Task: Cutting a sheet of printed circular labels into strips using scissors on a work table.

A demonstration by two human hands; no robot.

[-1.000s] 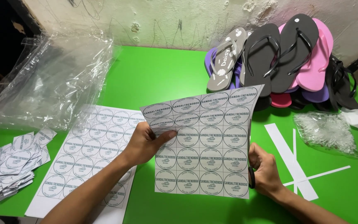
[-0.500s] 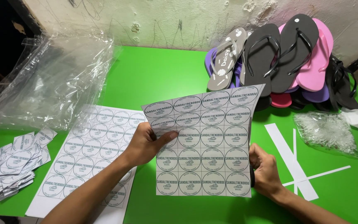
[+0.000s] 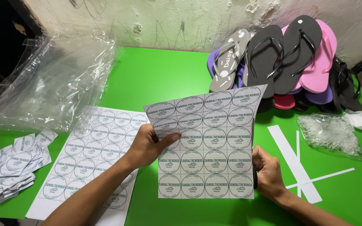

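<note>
Far left on the bright green table (image 3: 168,75) there's a heap of crinkly clear plastic bags (image 3: 51,83), and nearer the edge a messy stack of small cut-out square labels (image 3: 11,167), each with a round printed badge. Next over, a flat white label sheet (image 3: 89,155) lies on the table, a grid of the same circles, part of it hidden under the left forearm.

The left hand (image 3: 149,144) has a closed grip on the left edge of a second label sheet (image 3: 208,144), thumb pressed across the front, fingers tucked behind. That sheet is held up off the table in the middle, tilted, thin paper with its top right corner curling a bit. The right hand (image 3: 267,171) pinches its lower right edge, grip narrow and shut on the paper.

Right of that, thin white paper strips (image 3: 292,161) lie crossed on the table. Far right is a clear bag of small white plastic bits (image 3: 329,134), and at the back a pile of rubbery flip-flops (image 3: 281,58) in grey, black, pink and purple.
</note>
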